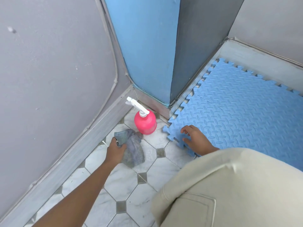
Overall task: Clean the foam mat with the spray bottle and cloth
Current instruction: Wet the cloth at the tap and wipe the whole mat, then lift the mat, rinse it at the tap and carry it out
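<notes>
While the left hand (115,150) clutches the grey cloth (133,149) on the tiled floor (124,185) at centre frame, the pink spray bottle (145,123) stands upright just above it; the right hand (195,138), fingers spread and holding nothing, sits at the near corner of the blue foam mat (246,112), right of centre.

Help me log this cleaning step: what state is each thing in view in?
spray bottle: upright on the tiles, untouched.
cloth: crumpled on the tiles, gripped by the left hand.
foam mat: flat, pieces interlocked.
left hand: grips the cloth.
right hand: fingers relaxed over the mat's corner, holding nothing.
</notes>
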